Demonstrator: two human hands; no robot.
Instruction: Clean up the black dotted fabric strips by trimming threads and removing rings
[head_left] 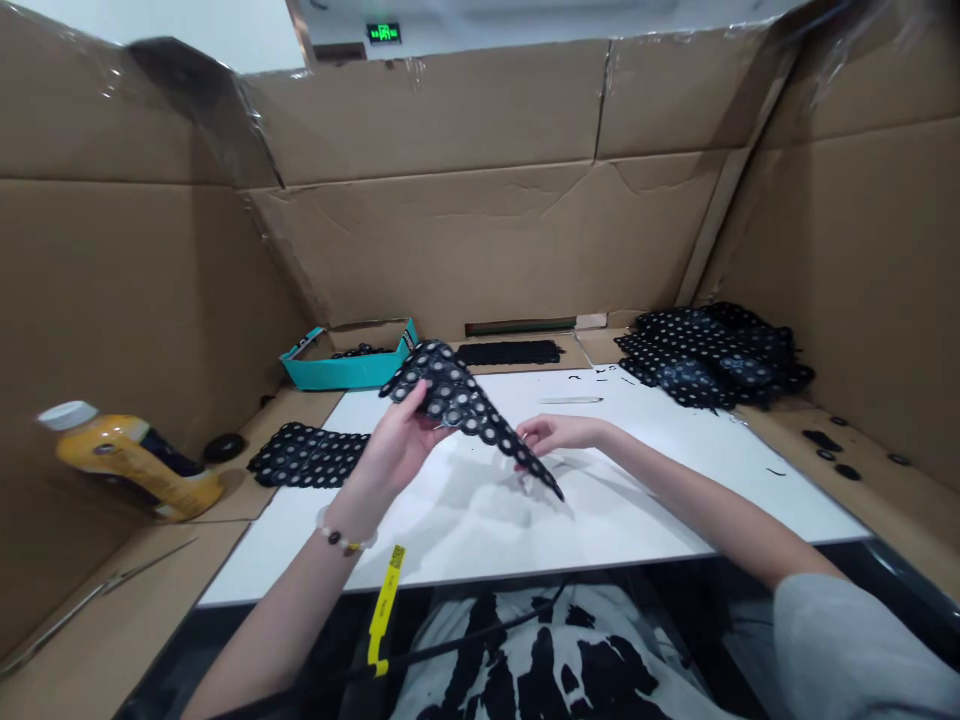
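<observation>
In my left hand [405,440] is a black sheet [450,395] patterned with rows of pale rings, its scalloped edge slanting down to the right. The thumb lies over the sheet's front and the other fingers are behind it. My right hand [555,436] is at the sheet's lower right edge, fingers curled together and partly hidden by it; what they pinch cannot be made out. Left of my left hand, a stack of similar ringed black sheets [307,455] lies flat. A slim silvery tool [571,400] rests beyond my right hand.
A turquoise box [349,372] holds small black pieces. Dark strips [510,352] lie at the back, and a heap of ringed black sheets [712,355] at back right. A yellow bottle [142,465] and scissors [112,582] are left. Cardboard walls [487,240] surround the white board [660,510].
</observation>
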